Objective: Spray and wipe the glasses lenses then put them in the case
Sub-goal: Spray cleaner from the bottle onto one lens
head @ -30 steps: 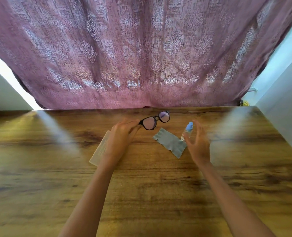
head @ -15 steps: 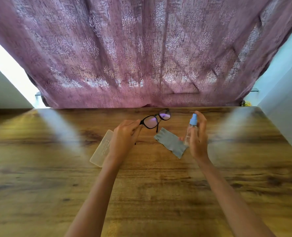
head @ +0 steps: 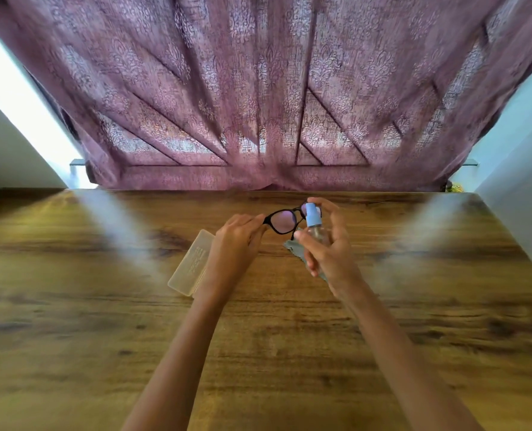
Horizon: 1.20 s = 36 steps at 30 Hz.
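Black-framed glasses (head: 281, 221) hang above the wooden table (head: 258, 353), pinched at their left end by my left hand (head: 235, 244). My right hand (head: 326, 244) grips a small clear spray bottle with a light blue top (head: 313, 219), held upright right in front of the right lens, which it partly hides. My index finger curls over the bottle's top. A grey wiping cloth (head: 289, 245) lies on the table under my right hand, mostly hidden. The pale translucent glasses case (head: 190, 267) lies closed on the table, left of my left wrist.
A mauve patterned curtain (head: 274, 104) hangs behind the table's far edge. White walls stand at both sides, the right one close to the table's right edge. Bare wood stretches around and in front of the objects.
My right hand took the spray bottle off the table and brought it left, up to the glasses. My left hand lifted the glasses slightly. The view tilted upward.
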Each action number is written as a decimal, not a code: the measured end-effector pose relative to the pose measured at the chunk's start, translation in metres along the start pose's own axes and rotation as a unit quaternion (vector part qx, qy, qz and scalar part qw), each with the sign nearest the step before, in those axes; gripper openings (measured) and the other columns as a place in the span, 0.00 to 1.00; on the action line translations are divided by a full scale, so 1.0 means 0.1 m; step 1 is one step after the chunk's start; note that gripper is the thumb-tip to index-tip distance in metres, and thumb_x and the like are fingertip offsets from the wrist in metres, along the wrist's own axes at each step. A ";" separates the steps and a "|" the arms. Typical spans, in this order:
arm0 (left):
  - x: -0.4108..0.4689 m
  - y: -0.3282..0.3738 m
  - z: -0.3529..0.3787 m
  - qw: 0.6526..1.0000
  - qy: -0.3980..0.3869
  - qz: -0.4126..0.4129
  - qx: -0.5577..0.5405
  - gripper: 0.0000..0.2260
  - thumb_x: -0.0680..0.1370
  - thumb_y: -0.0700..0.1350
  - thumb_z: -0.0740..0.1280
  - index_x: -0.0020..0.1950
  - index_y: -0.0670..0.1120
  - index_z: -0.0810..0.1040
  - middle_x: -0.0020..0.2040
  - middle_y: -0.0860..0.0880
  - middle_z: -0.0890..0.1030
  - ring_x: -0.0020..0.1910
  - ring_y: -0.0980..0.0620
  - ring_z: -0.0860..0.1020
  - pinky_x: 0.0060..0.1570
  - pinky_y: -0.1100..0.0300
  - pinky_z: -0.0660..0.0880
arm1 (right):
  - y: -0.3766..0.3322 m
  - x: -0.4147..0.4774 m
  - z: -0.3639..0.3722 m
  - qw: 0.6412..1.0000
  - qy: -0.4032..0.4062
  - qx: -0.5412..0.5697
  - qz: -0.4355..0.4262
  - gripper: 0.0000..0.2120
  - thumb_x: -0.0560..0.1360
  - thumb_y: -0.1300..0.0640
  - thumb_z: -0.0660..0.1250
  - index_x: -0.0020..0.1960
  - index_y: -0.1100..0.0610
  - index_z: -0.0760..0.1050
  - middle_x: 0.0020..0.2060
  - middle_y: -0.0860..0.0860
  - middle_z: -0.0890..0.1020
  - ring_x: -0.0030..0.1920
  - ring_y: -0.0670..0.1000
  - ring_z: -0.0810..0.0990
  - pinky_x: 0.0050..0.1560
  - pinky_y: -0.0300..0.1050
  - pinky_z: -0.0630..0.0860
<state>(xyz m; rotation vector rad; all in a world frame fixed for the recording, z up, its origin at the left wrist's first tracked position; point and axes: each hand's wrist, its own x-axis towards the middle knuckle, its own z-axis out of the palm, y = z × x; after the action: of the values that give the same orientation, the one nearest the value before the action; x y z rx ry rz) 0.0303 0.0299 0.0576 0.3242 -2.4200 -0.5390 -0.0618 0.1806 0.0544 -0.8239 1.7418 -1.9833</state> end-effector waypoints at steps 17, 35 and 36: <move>-0.02 -0.03 0.03 0.999 0.025 -0.022 -0.016 0.06 0.75 0.39 0.69 0.50 0.39 0.83 0.37 0.46 0.82 0.37 0.47 0.78 0.34 0.52 0.75 | -0.08 0.01 0.14 0.900 0.017 -0.411 -0.145 0.28 0.69 0.61 0.74 0.66 0.51 0.69 0.29 0.40 0.66 0.28 0.41 0.71 0.32 0.27 0.66; -0.02 -0.03 0.02 0.998 0.052 -0.022 -0.024 0.07 0.74 0.37 0.70 0.52 0.38 0.83 0.42 0.45 0.84 0.41 0.46 0.80 0.39 0.55 0.75 | -0.05 -0.09 0.29 0.895 0.004 -0.420 -0.148 0.28 0.70 0.62 0.72 0.65 0.47 0.67 0.27 0.49 0.73 0.27 0.46 0.73 0.31 0.39 0.74; -0.02 -0.03 0.02 0.998 0.055 -0.025 -0.025 0.08 0.74 0.37 0.70 0.52 0.38 0.83 0.43 0.45 0.84 0.43 0.46 0.80 0.40 0.57 0.75 | -0.04 -0.10 0.31 0.897 0.013 -0.415 -0.151 0.28 0.70 0.63 0.71 0.64 0.46 0.67 0.26 0.49 0.72 0.26 0.47 0.72 0.31 0.38 0.74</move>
<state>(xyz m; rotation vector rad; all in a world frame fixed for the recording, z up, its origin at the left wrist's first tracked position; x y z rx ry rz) 0.0313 0.0290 0.0539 0.3829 -2.2948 -0.5870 -0.0340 0.1642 0.0582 -1.3942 2.6474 -1.3369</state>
